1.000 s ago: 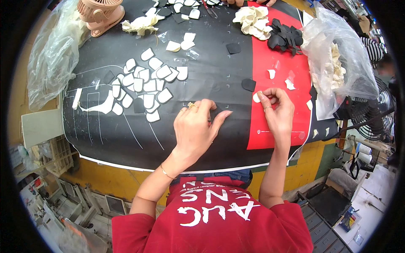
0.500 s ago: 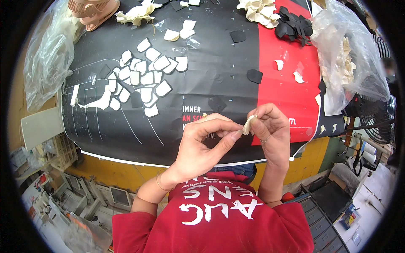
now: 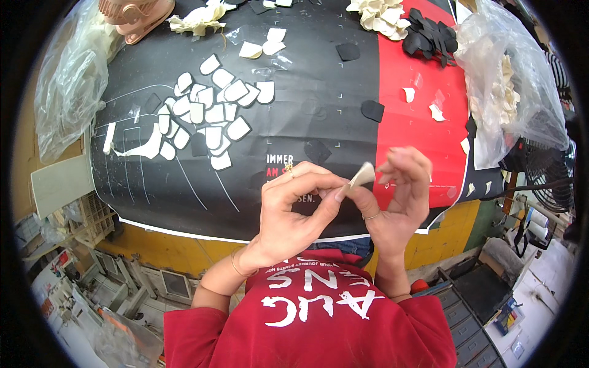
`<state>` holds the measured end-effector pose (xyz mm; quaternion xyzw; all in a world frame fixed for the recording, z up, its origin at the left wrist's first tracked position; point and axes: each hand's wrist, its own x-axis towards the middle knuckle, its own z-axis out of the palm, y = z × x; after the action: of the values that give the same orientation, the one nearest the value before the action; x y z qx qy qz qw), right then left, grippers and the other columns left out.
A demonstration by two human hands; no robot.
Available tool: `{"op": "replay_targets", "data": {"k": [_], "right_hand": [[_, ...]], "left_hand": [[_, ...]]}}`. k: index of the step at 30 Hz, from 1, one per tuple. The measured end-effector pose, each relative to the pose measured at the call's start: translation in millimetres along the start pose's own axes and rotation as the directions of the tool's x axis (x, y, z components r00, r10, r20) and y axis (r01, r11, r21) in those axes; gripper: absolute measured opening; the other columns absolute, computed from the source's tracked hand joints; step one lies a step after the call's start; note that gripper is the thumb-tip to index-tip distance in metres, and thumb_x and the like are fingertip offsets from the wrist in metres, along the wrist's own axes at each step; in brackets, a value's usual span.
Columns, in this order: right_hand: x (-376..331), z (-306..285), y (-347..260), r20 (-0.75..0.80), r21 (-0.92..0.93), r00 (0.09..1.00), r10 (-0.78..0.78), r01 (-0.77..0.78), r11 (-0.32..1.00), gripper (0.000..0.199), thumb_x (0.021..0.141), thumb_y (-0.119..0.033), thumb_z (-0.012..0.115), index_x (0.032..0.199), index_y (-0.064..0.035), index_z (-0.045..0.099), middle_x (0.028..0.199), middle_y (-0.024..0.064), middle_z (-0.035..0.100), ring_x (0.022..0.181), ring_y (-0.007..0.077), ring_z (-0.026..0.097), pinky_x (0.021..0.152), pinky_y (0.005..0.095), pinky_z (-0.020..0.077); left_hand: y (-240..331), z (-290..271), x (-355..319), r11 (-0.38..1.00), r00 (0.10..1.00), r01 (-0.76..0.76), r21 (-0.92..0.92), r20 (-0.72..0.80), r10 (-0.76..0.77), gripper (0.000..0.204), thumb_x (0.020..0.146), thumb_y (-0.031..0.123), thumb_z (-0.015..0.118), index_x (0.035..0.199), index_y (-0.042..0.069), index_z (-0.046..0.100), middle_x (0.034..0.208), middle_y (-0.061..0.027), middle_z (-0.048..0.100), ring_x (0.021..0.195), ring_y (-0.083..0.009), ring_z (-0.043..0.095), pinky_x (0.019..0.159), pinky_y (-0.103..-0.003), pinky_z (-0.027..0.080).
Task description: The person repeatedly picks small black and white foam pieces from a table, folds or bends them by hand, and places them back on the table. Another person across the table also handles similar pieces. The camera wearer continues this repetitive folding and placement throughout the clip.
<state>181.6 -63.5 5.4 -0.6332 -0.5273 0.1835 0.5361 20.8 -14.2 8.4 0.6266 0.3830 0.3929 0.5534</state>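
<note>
My left hand (image 3: 291,208) pinches a small cream fabric piece (image 3: 364,174) between thumb and forefinger, above the front part of the table. Beside it, my right hand (image 3: 402,202) has its fingers parted from the thumb, slightly blurred. The right thumb is at the piece's lower edge; whether it presses on it I cannot tell. To the left on the black sheet lies a loose group of white pieces with rounded ends and dark edges (image 3: 215,114). Several cream pieces (image 3: 380,18) are heaped at the back right, next to a pile of black pieces (image 3: 429,38).
A clear plastic bag with cream pieces (image 3: 506,92) stands at the right edge, and another plastic bag (image 3: 70,92) at the left. At the back left is a peach-coloured plastic basket (image 3: 138,15). A black fan (image 3: 546,175) stands beyond the table's right side.
My right fingers have opened away from the cream piece and lifted slightly. The piece now points up to the right, still pinched in my left hand, which has barely moved.
</note>
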Motion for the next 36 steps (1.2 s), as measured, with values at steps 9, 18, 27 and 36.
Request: {"op": "replay_targets", "data": {"k": [9,18,27,36], "right_hand": [[-2,-1,-6,0.199,0.16,0.977,0.079,-0.112,0.981,0.021,0.08,-0.004,0.08,0.098,-0.0005,0.071,0.096,0.011,0.066,0.083,0.0176,0.066,0.072,0.0279,0.0526],[27,-29,24,-0.08,-0.368,0.993,0.084,-0.107,0.924,0.014,0.094,-0.006,0.065,0.105,0.0012,0.07,0.098,0.0104,0.065,0.091,0.0186,0.062,0.08,0.0313,0.0494],[11,-23,-1,0.651,0.298,0.589,0.479,-0.778,0.553,0.049,0.092,-0.004,0.07,0.135,0.0004,0.047,0.09,0.0072,0.066,0.076,0.0094,0.063,0.063,0.023,0.05],[8,-5,-6,0.576,0.393,0.705,0.413,-0.682,0.617,0.045,0.088,0.003,0.07,0.13,-0.0001,0.052,0.091,0.0087,0.068,0.079,0.014,0.067,0.07,0.0268,0.055]], "left_hand": [[-1,3,-3,0.998,0.998,-0.06,0.006,-0.026,0.06,0.01,0.083,-0.003,0.072,0.094,-0.001,0.072,0.086,-0.008,0.068,0.072,-0.0135,0.064,0.063,-0.025,0.051],[-18,-16,-8,0.905,0.965,-0.22,0.365,-0.058,0.257,0.021,0.075,-0.004,0.076,0.095,0.002,0.072,0.085,-0.0065,0.066,0.069,-0.0189,0.063,0.064,-0.03,0.049],[-33,-57,3,0.119,0.468,-0.821,0.559,0.538,0.701,0.024,0.076,0.014,0.075,0.1,0.015,0.073,0.098,0.0029,0.056,0.081,-0.0119,0.057,0.071,-0.029,0.043],[-38,-56,11,0.348,0.605,-0.761,0.547,0.407,0.684,0.031,0.073,0.013,0.077,0.103,0.01,0.073,0.101,0.0006,0.063,0.076,-0.0136,0.059,0.071,-0.03,0.042]]}}
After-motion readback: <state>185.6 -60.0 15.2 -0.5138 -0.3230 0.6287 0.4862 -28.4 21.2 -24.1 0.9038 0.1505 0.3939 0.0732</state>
